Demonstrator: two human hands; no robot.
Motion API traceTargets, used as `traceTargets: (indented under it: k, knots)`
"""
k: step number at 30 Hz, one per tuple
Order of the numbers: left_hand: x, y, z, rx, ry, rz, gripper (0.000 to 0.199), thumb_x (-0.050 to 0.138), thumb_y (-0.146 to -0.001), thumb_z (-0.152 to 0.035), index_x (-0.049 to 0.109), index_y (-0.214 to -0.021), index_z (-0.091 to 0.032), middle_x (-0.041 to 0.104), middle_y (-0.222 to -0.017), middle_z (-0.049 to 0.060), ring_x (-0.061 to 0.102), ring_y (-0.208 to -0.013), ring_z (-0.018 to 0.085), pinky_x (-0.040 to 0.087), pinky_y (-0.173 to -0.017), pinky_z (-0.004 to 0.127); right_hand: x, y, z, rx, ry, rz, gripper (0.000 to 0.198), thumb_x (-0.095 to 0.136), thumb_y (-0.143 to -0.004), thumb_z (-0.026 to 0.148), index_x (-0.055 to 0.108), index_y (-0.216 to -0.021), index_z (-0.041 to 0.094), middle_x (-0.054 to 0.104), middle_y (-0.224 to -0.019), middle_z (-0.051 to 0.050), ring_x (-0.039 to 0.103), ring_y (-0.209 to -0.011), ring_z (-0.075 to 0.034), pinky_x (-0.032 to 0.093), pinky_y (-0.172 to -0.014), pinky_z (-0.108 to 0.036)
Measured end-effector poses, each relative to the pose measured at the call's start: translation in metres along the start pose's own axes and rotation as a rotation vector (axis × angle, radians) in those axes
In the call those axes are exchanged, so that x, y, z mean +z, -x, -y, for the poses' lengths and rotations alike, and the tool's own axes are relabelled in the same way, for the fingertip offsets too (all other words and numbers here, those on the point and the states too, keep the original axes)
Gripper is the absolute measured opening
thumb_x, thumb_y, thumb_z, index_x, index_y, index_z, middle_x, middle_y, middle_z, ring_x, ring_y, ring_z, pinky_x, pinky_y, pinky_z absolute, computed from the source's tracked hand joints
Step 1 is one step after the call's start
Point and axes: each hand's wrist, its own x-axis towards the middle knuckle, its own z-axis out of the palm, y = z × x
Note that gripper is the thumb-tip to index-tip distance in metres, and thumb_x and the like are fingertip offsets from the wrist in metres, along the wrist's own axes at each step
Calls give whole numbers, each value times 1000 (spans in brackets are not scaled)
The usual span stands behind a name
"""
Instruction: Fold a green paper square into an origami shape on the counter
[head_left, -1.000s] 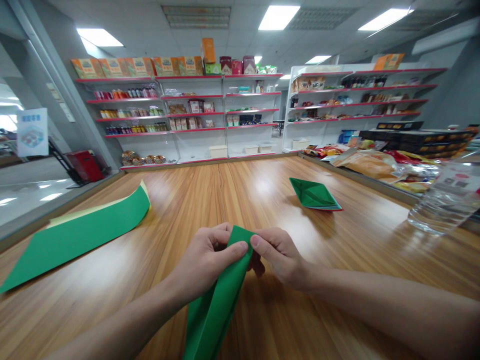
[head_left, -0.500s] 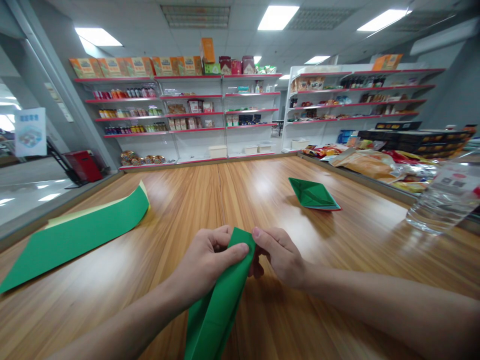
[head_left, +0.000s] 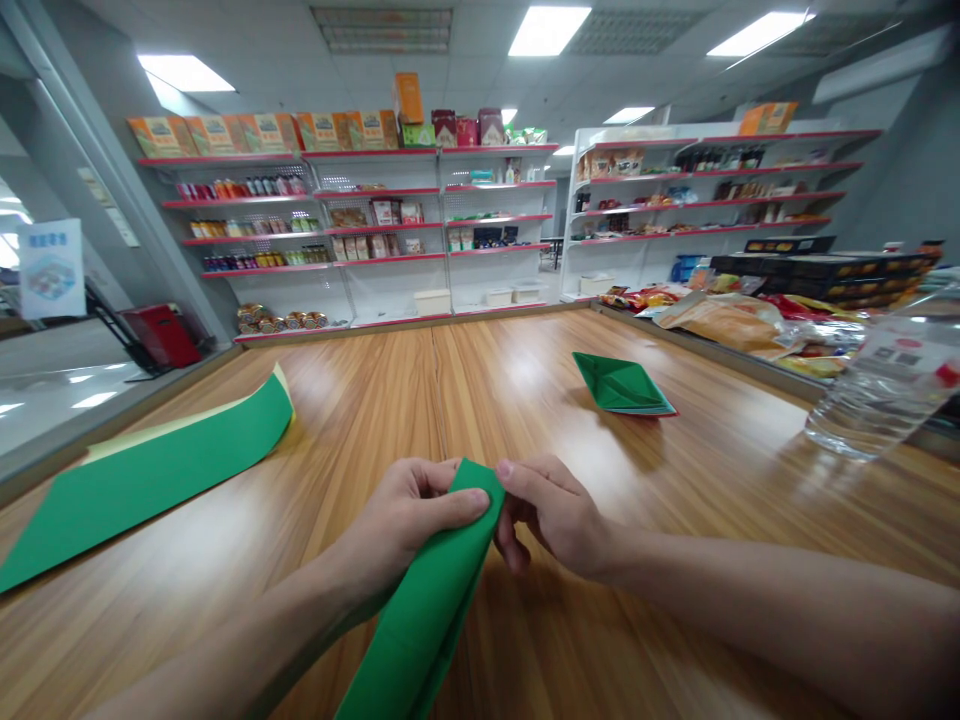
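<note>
One long green paper strip (head_left: 431, 610), folded lengthwise in layers.

Matt paper strip (head_left: 431, 605), glossy tabletop (head_left: 360, 400), apparently wood

Shop, by the look of it, or a room stocked like one. White shelving (head_left: 384, 284) with red edges across upper left and centre; orange boxes (head_left: 271, 133) lined along its top, small bottles (head_left: 262, 187) ranked in rows beneath. Second shelf unit (head_left: 622, 262), upper right, also carrying goods. Right side: snack bags (head_left: 720, 320) heaped, black boxes (head_left: 817, 272) stacked behind. Bright ceiling lights (head_left: 549, 30) overhead; printed sign (head_left: 51, 268) standing at far left.
</note>
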Motion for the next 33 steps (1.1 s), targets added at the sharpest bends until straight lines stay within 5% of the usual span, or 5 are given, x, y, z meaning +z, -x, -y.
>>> traceTargets:
  k: [8,15,20,27,33]
  knots:
    - [-3,-4,17,52,-24,-53,27,61,-82,-35,73,-72,-13,66,-76,6,58,-69,17,42,-61,26,-2,-5,0,105,149,19,68,43,-81,69,53,-43,13,47,-34,-1,43,-30,-8,28,-34,-20]
    - [-2,-4,14,95,-17,-20,25,60,-84,-30,74,-75,-12,61,-76,5,54,-72,15,39,-64,25,-5,-8,0,104,149,54,74,35,-82,72,48,-38,14,42,-30,0,39,-28,-6,25,-32,-19]
    - [-3,-3,13,114,-129,-111,28,62,-82,-33,72,-68,-12,56,-74,4,51,-70,14,38,-61,25,-2,-6,1,160,265,89,70,44,-76,74,49,-41,14,45,-34,1,38,-27,-6,23,-28,-18]
    - [-2,-2,8,148,-191,-90,25,57,-84,-27,74,-73,-13,62,-78,6,55,-81,18,40,-77,29,-7,-10,-4,142,114,59,80,20,-82,76,50,-41,13,44,-33,-2,41,-29,-7,29,-32,-19]
    - [1,-4,9,80,-35,-15,26,58,-84,-33,72,-76,-12,66,-77,7,58,-74,18,42,-70,28,-5,-7,0,106,227,-9,64,44,-82,67,51,-48,13,47,-38,2,40,-30,-5,27,-29,-17]
